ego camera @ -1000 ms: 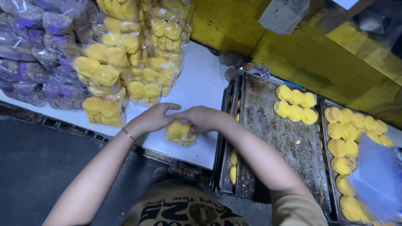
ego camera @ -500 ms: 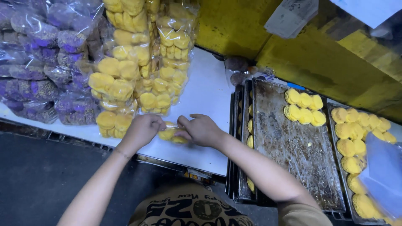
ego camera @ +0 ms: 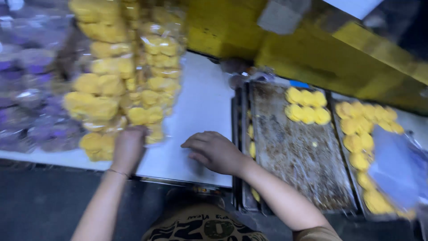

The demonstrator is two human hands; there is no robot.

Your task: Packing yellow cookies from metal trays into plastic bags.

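Head view: our left hand [ego camera: 129, 147] grasping yellow bag [ego camera: 100, 145] at stack, centre-left; right hand [ego camera: 214, 151] released, resting on white surface [ego camera: 200, 102] beside tray [ego camera: 294, 151].

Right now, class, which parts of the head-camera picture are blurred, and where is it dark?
Head view: the stacked clear bags of yellow cakes and the left hand are smeared by motion; the right hand and dark metal baking tray look sharper; the bottom-left is in deep shadow.
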